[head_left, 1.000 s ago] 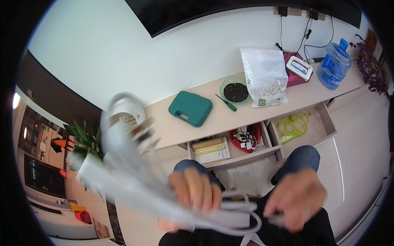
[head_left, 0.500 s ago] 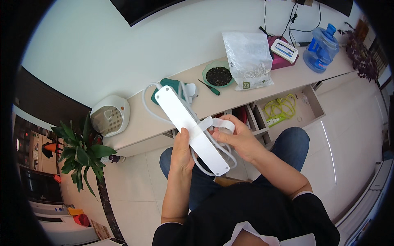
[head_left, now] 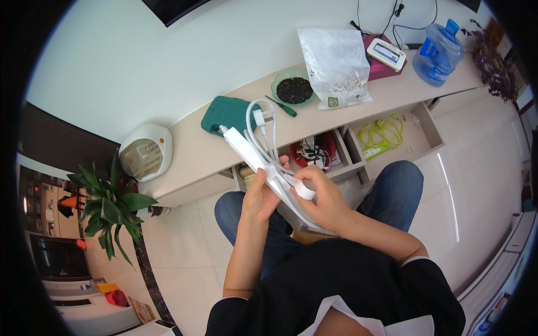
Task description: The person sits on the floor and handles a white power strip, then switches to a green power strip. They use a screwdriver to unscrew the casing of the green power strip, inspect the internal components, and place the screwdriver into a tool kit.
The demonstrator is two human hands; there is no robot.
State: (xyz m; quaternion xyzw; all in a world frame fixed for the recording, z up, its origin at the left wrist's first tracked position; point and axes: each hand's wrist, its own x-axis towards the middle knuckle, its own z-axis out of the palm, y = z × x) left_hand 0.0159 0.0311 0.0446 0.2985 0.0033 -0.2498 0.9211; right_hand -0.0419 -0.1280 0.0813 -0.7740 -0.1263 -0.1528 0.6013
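My left hand point(head_left: 261, 197) is closed around a white power strip point(head_left: 245, 150), which is tilted so its narrow side faces up. Its white cord point(head_left: 274, 131) is bundled along the strip, and the loop with the plug point(head_left: 259, 118) sticks out past the far end. White tape point(head_left: 272, 172) crosses the strip near my left thumb. In my closed right hand point(head_left: 328, 204) is the small roll of white tape point(head_left: 304, 191), close beside the strip and the cord. My right fingertips are partly hidden behind the roll.
Two drawers stand pulled out: one has a red bowl point(head_left: 293, 163) of cables, the other a yellow-green extension cord point(head_left: 376, 138). On the cabinet top point(head_left: 193, 147) are a green case point(head_left: 224, 113), a screwdriver point(head_left: 286, 108), a bowl of dark seeds point(head_left: 295, 91), a plastic bag point(head_left: 336, 61) and a blue water jug point(head_left: 437, 59).
The power strip has been rolled from its broad flat face onto its narrow side, showing the cord bundle. My right hand with the tape roll has shifted slightly down. The view has moved slightly.
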